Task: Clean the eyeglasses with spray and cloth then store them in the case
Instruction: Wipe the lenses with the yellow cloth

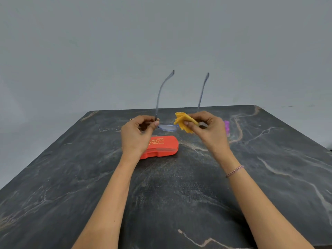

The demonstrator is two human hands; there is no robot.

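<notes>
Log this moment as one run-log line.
step: lens wipe | left hand: pinches eyeglasses at hinge | right hand: holds yellow cloth on lens | orange case: closed | purple spray bottle: behind right hand

A plain indoor room is shown, arranged as a simple tabletop work spot. A dark table (pixel 71 177), its top patterned like marble with pale veins, is seen standing before a bare wall (pixel 161 33) painted an even grey, which fills the whole background. Whether the room belongs to a home, an office or a studio cannot be told.
</notes>
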